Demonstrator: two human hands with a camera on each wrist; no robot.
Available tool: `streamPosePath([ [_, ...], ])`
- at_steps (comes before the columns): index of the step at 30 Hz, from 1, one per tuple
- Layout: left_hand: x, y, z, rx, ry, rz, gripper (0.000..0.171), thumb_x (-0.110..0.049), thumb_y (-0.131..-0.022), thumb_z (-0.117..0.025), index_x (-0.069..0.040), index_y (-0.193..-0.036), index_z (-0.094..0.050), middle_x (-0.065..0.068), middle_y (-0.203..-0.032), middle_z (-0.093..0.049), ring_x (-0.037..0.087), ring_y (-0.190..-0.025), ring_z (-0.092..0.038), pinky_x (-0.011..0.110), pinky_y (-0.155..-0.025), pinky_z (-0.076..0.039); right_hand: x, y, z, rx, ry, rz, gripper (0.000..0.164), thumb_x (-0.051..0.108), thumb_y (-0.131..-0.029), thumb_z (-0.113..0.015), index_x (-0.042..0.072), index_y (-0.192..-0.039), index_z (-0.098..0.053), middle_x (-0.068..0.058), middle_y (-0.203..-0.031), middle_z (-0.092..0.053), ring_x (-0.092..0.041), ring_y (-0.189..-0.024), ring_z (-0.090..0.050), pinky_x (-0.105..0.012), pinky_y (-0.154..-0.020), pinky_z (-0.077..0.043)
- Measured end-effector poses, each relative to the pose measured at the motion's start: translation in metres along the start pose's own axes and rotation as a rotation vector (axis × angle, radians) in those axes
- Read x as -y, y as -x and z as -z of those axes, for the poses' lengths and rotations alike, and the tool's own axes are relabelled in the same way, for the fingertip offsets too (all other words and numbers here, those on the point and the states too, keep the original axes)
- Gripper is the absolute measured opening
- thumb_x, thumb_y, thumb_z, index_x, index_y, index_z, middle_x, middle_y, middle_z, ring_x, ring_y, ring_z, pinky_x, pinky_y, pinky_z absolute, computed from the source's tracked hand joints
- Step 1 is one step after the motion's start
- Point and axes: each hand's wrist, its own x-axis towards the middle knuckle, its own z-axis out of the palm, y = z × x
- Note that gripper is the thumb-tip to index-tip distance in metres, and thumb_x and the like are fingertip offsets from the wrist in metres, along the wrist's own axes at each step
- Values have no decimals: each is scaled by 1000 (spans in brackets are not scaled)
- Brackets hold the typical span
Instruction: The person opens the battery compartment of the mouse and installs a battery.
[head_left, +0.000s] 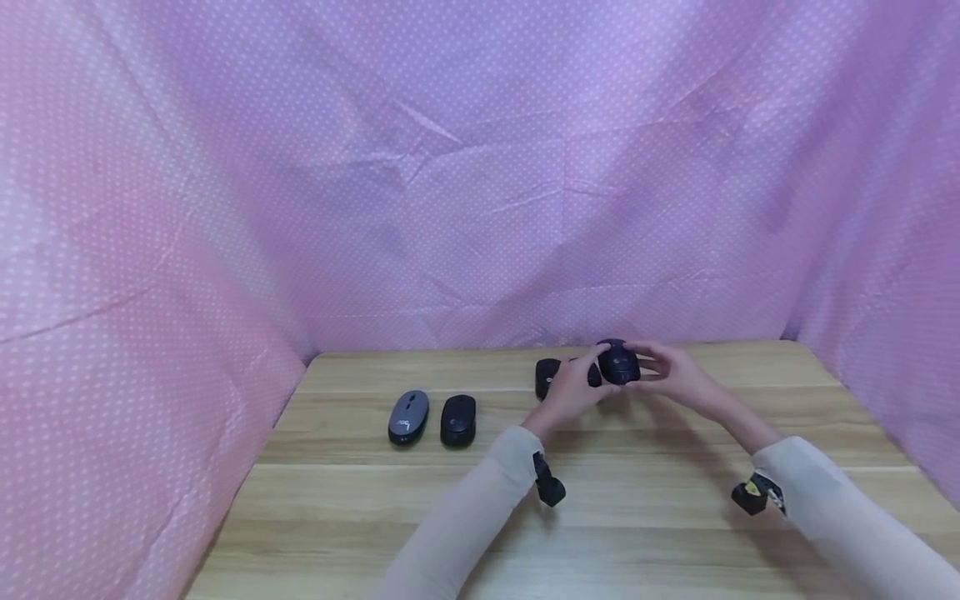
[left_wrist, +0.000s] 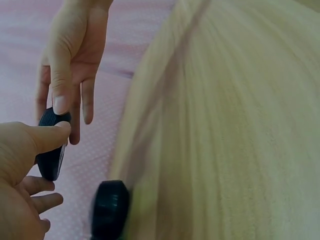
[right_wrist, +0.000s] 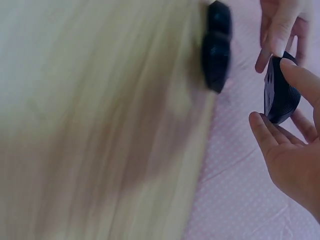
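Both hands hold one black computer mouse [head_left: 619, 364] raised above the back edge of the table. My left hand [head_left: 573, 387] pinches it from the left, its thumb lying along the mouse in the left wrist view. From the right, my right hand [head_left: 677, 381] grips it between thumb and fingers, with some fingers spread apart. A ridged side of the mouse [right_wrist: 286, 97] shows in the right wrist view. Just behind the left hand, a black mouse [head_left: 547, 377] and another dark mouse [head_left: 594, 375] rest on the table, both partly hidden.
A grey mouse [head_left: 408, 417] and a black mouse [head_left: 458, 421] lie side by side on the wooden table [head_left: 337, 500], left of the hands. Pink dotted cloth [head_left: 480, 208] hangs behind and at both sides. Each sleeve cuff carries a small black device [head_left: 550, 486].
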Motion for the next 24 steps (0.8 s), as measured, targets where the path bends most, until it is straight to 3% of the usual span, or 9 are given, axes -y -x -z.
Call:
streamPosePath([
  [2,0,-2,-5,19,-42,7,71,-36,-94,-75,-26,-156,-42,2,-150,-57,22,-141,-52,47,-124,-31,-7,1,2,5,36,40,68,-8,-83,-77,-16,-143,-44,-39,-148,-42,-47,-129,-53,-29,-97,-56],
  [4,1,-4,-9,42,-83,6,71,-37,-94,-74,-26,-156,-42,0,-150,-57,18,-140,-52,48,-127,-26,-13,1,3,8,65,73,68,-8,-82,-77,-16,-141,-45,-41,-146,-43,-58,-127,-48,-38,-96,-57],
  [9,3,-8,-15,58,-125,-9,71,-35,-93,-76,-23,-154,-44,-2,-149,-58,16,-139,-53,50,-128,-21,-23,2,3,9,110,90,68,-5,-80,-80,-16,-139,-48,-41,-144,-44,-61,-126,-48,-50,-94,-56],
  [24,9,-13,-24,37,-137,-7,67,-35,-89,-80,-22,-149,-52,-4,-149,-58,12,-139,-52,52,-127,-22,-34,-1,5,43,145,-9,68,-2,-83,-80,-16,-140,-46,-40,-144,-45,-60,-130,-47,-52,-98,-55],
])
